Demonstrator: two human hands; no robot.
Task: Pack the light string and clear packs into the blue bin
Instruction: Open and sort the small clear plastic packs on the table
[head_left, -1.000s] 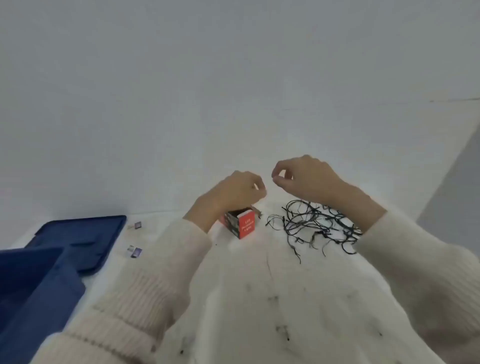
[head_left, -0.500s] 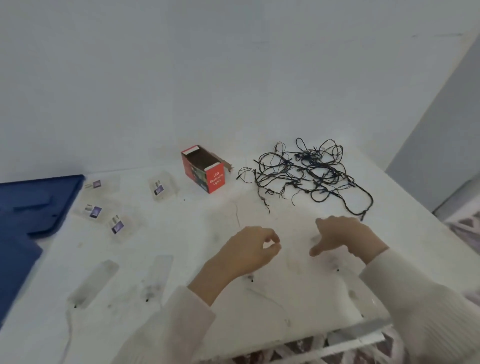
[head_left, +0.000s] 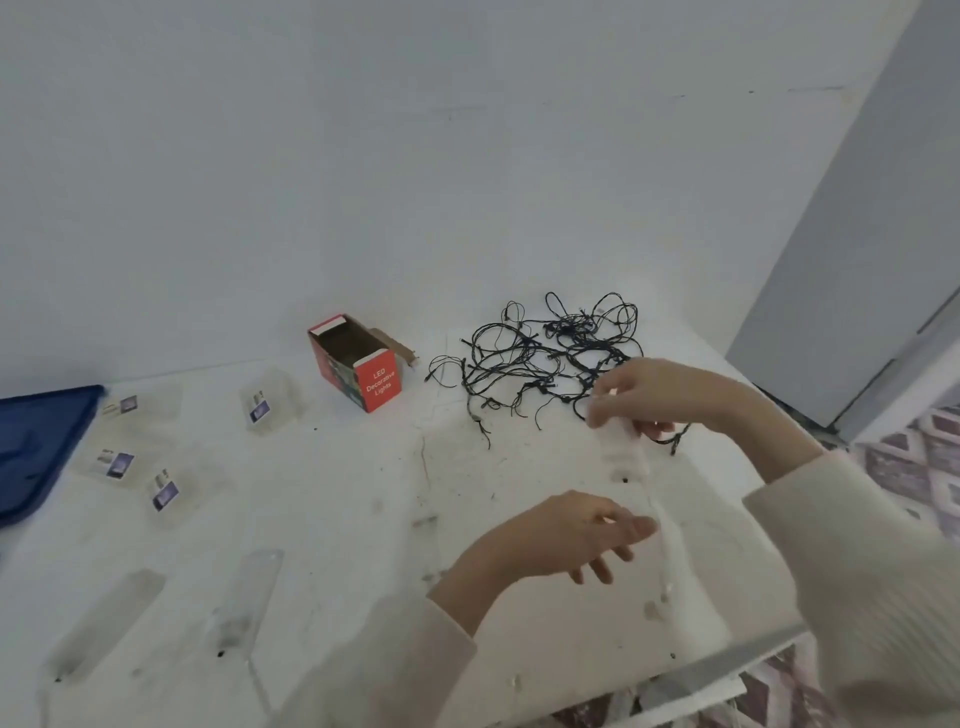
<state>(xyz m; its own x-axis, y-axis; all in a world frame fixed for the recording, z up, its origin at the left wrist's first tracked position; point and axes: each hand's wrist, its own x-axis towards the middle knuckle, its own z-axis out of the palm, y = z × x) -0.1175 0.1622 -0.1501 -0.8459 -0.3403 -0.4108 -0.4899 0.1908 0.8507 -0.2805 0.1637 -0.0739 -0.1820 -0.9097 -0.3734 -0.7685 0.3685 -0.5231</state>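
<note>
Near light string (head_left: 540, 358), right hand (head_left: 670, 389) pinching clear pack (head_left: 621, 452), left hand (head_left: 561, 535) loose, box (head_left: 358, 364) beyond

Red box (head_left: 358, 361), open top: white print on red side panel reads "LED Decorative Lights". Labels on small clear packs (head_left: 163, 488): print too small, illegible.

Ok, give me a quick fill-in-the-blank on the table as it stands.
The right hand pinches one pack; the rest lie to the ____ of the box.
The box's top is ____.
The string lies on the box's ____ side.
Missing words: left; open; right.
</note>
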